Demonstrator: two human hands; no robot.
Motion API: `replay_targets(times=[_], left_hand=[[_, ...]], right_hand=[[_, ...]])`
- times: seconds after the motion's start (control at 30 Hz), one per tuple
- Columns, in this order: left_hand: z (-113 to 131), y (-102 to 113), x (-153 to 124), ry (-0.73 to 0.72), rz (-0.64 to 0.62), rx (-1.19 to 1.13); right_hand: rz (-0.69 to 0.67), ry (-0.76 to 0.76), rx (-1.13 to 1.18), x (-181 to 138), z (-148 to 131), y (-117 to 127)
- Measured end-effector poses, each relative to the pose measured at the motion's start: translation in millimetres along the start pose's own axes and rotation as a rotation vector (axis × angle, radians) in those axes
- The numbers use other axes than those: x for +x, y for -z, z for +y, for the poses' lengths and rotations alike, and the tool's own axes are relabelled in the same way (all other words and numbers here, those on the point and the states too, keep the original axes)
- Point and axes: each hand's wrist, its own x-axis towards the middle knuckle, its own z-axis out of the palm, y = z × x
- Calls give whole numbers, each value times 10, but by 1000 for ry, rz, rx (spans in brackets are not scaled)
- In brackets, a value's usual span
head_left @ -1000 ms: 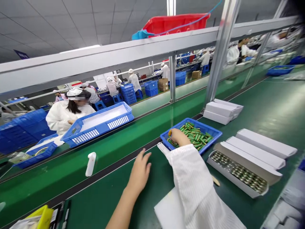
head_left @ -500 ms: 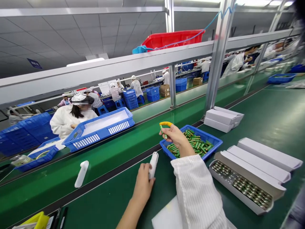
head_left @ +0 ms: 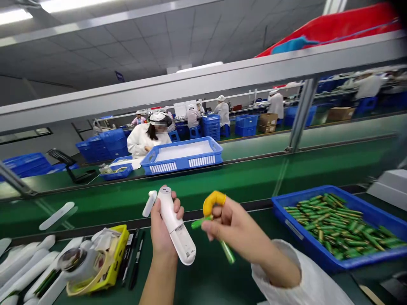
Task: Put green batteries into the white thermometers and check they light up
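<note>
My left hand (head_left: 163, 235) is wrapped round a white handheld device (head_left: 169, 214), raised above the green bench and tilted. Its lower end shows an open battery compartment (head_left: 184, 243), which looks bare. To the right of it, my right hand (head_left: 232, 222), with a yellow finger cot (head_left: 213, 201) on the index finger, pinches green batteries (head_left: 227, 252). One points left toward the device and another hangs below the fingers; both are apart from the compartment. Many more green batteries (head_left: 337, 224) lie in a blue tray (head_left: 302, 235) at the right.
On the left are a yellow basket (head_left: 118, 258) of small items, pens (head_left: 136, 260) and several white devices (head_left: 28, 267). White pieces (head_left: 57, 216) lie on the green belt (head_left: 108, 203). Beyond it stands a blue crate (head_left: 181, 163) near a seated co-worker (head_left: 144, 140). White boxes (head_left: 389, 190) sit at right.
The view has swung left. My left hand has lifted the white device off the bench, and its compartment now shows. My right hand has moved from above the battery tray toward the device.
</note>
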Motion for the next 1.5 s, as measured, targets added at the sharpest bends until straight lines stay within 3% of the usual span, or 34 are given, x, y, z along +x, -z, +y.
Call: replay_targets(times=[0.07, 0.13, 0.2, 0.27, 0.37, 0.43, 0.6, 0.67, 0.83, 1.03, 1.2, 1.37, 1.5], left_hand=[[87, -15, -13, -13, 23, -53], [146, -22, -29, -44, 30, -66], [183, -20, -39, -75, 31, -62], [202, -10, -36, -97, 24, -60], [207, 6, -20, -78, -6, -67], [201, 6, -21, -60, -38, -73], [175, -20, -105, -74, -204, -54], [169, -23, -143, -90, -278, -31], [180, -14, -147, -151, -328, 53], [170, 2, -37, -134, -79, -67], [123, 6, -30, -194, -22, -5], [54, -66, -121, -188, 1, 11], [25, -113, -198, -194, 66, 24]], right_hand=[[-43, 74, -251, -39, 120, -224], [-53, 297, -601, -72, 234, -340], [-79, 519, -880, -89, 293, -371], [-161, 586, -979, -90, 272, -356], [-305, 479, -898, -86, 140, -323], [-332, 365, -788, -92, 56, -320], [-222, -140, -359, -117, 99, -372], [-161, -245, -160, -98, 190, -405], [-105, -259, 82, 33, 336, -402], [25, -239, 145, 99, 176, -126], [-15, -101, 196, 42, 65, -93], [141, -74, -105, -18, 139, -265], [166, 115, -364, -81, 209, -372]])
